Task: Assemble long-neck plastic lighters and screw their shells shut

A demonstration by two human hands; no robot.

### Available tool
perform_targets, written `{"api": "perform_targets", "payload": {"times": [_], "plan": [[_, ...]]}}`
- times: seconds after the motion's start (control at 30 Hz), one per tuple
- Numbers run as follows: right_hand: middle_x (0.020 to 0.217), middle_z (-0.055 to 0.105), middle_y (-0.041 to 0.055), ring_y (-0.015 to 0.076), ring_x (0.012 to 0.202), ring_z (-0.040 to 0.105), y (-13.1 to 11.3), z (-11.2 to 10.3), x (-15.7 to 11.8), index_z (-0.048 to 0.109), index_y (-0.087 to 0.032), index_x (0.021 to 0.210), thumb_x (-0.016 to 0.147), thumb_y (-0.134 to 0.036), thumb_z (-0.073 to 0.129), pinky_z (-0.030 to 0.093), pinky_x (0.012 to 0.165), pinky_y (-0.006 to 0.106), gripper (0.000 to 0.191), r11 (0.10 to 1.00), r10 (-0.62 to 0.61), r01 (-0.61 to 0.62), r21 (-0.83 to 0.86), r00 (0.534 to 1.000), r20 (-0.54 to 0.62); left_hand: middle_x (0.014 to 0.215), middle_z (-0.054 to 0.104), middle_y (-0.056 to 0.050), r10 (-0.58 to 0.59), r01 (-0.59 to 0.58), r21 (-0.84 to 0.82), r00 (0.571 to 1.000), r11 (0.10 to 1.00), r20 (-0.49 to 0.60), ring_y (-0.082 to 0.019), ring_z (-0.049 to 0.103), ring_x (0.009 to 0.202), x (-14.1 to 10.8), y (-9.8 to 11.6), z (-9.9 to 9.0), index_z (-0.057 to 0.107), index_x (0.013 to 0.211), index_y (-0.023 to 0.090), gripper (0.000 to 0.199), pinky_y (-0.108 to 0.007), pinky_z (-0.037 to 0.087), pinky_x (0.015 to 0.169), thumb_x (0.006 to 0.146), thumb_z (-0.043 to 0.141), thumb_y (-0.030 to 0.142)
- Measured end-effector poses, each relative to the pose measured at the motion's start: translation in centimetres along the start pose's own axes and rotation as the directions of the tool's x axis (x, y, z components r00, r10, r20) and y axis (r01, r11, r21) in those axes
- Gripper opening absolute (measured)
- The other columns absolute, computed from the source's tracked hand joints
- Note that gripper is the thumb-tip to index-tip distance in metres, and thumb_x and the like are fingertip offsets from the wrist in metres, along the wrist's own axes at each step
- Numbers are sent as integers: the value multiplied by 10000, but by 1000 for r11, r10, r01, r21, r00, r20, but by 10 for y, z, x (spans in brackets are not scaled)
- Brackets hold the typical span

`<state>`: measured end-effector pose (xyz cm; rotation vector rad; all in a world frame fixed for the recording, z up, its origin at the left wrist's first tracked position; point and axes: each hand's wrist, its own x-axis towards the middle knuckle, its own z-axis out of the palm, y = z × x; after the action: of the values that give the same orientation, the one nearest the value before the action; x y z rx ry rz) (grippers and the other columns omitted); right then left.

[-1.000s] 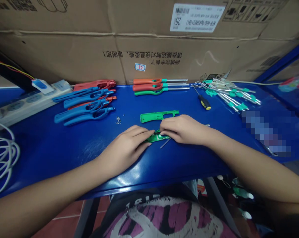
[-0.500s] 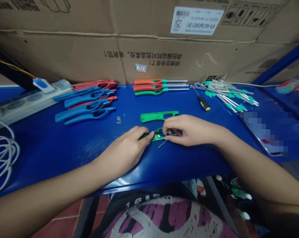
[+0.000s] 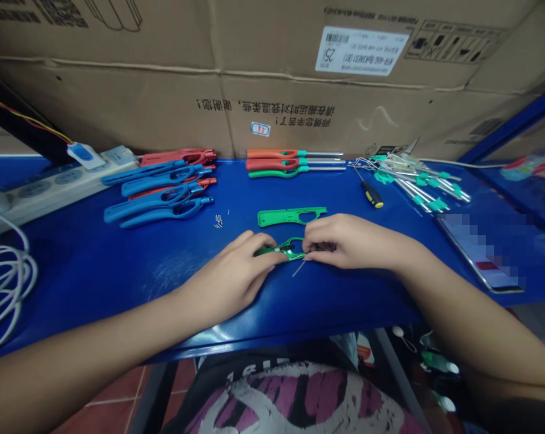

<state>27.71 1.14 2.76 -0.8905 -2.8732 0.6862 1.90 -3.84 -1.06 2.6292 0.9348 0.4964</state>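
Observation:
A green lighter casing (image 3: pixel 294 254) lies between my two hands over the blue table, with a dark part set in it. My left hand (image 3: pixel 242 262) is closed on its left end, thumb along the near side. At the other end my right hand (image 3: pixel 338 241) pinches with curled fingers, which hide most of that end. A thin, pale tube or wire (image 3: pixel 299 268) sticks out toward me below the right fingertips. Just beyond the hands rests the matching green casing half (image 3: pixel 279 217), touched by neither hand's grip.
Blue casing halves (image 3: pixel 159 212) and red ones lie at left beside a power strip (image 3: pixel 67 178). Small screws (image 3: pixel 218 221) sit nearby. Assembled lighters (image 3: pixel 272 164) line the back; a screwdriver (image 3: pixel 372 194), metal lighter tubes (image 3: pixel 417 181) and a phone (image 3: pixel 480 253) are at right.
The view has shifted slightly, so everything sits a little lower and further right. Both hands keep hold of the green casing, and the left thumb lies a little differently along it.

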Motion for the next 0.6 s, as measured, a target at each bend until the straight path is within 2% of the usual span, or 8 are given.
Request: {"api": "perform_targets", "payload": {"times": [0.23,0.43,0.6], "plan": [[921,720,44,163,830,661,0,-6,-6,768,-189,965,935,-235,642,448,720,278,138,999,-23,24,-39,1000,10,1174,620,-124,-9,9,-8,1000,1000,-10,-254,563,1065,1,1,-2,651,1241,172,291,-434,523,925,1022,460,166],[903,727,45,156,784,651,1,-9,-7,764,-166,976,900,-239,690,469,721,272,129,1000,-11,11,22,1000,12,1198,614,-116,-21,21,-18,1000,1000,-7,-253,564,1063,2,2,-2,651,1238,207,293,-445,518,929,1019,461,171],[932,719,51,146,775,638,1,-9,-7,765,-167,1007,912,-249,680,467,713,267,152,999,-30,29,31,999,32,1194,598,-128,-16,16,-25,1000,1000,1,-259,557,1083,1,1,-2,650,1262,193,310,-444,516,931,1014,467,165]]}}
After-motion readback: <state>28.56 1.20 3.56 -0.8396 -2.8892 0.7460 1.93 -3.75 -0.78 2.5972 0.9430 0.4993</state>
